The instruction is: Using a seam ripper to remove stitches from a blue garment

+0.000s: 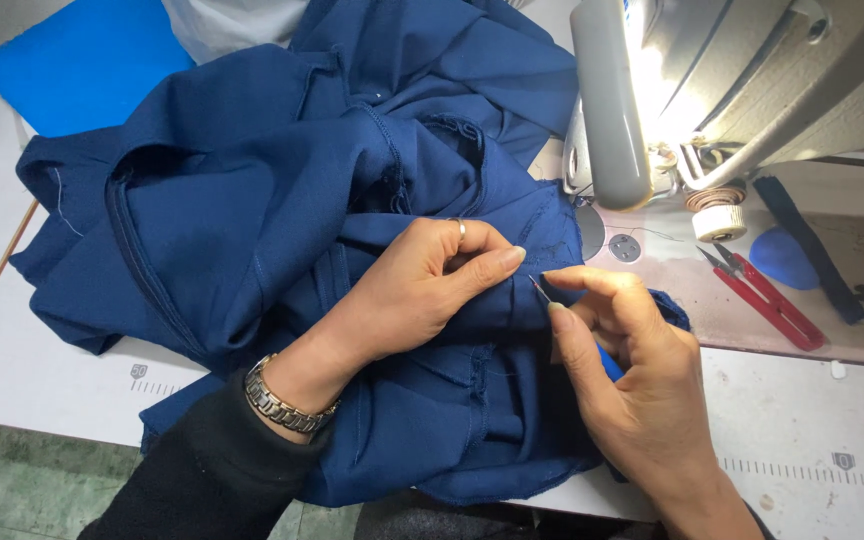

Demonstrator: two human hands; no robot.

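Note:
A crumpled dark blue garment (252,190) lies across the sewing table. My left hand (422,285), with a ring and a metal wristwatch, presses the fabric down and pinches a seam near the middle. My right hand (632,370) grips a small thin tool with a blue handle (542,290), its metal tip touching the seam just right of my left thumb. Both hands meet at that spot, a little in front of the sewing machine's needle area.
A grey sewing machine (712,90) with a bright lamp stands at the back right. Red thread snips (767,300), a thread spool (719,218), a blue chalk piece (782,258) and a dark strip lie to its right. A bright blue sheet (82,60) sits back left.

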